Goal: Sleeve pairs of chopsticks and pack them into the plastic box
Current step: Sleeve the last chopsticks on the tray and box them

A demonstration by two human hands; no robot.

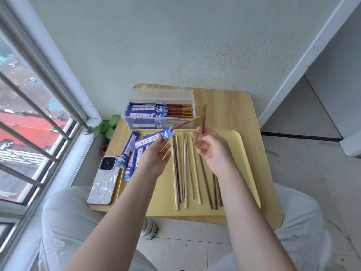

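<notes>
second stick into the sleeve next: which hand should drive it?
Right. The right hand already pinches the loose chopstick just beside the sleeve mouth. The left hand is busy holding that sleeve, one chopstick already in it.

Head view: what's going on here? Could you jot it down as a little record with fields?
left hand: holds blue sleeve, one chopstick in it
right hand: pinches second chopstick, upright
plastic box: open, sleeved pairs inside
tray: loose chopsticks, spare sleeves
phone: on table, left of tray
</notes>
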